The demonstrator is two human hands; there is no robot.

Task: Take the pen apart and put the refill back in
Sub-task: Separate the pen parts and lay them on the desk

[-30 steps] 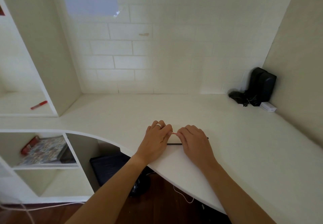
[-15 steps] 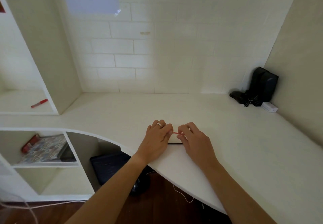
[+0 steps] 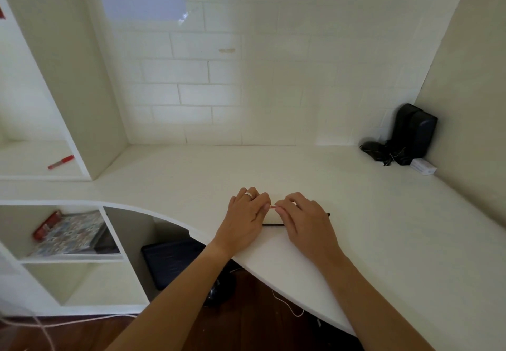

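Both hands rest near the front edge of the white desk (image 3: pixel 383 227). My left hand (image 3: pixel 243 222), with a ring, pinches one end of a thin pinkish-red refill (image 3: pixel 273 207). My right hand (image 3: pixel 306 222) is closed over a black pen barrel, most of it hidden. Only the barrel's end (image 3: pixel 327 214) sticks out to the right of the hand. The fingertips of both hands almost touch, so only a short piece of refill shows. A second black pen part (image 3: pixel 273 224) lies flat on the desk, under and between the hands.
A black speaker (image 3: pixel 413 131) with a tangle of cable and a small white box (image 3: pixel 423 166) stand in the back right corner. A red marker (image 3: pixel 60 162) lies on the left shelf. Books (image 3: pixel 71 234) fill a cubby below.
The fingertips have come closer together and less of the refill shows between them. The barrel's black end, hidden half a second ago, shows again right of my right hand.
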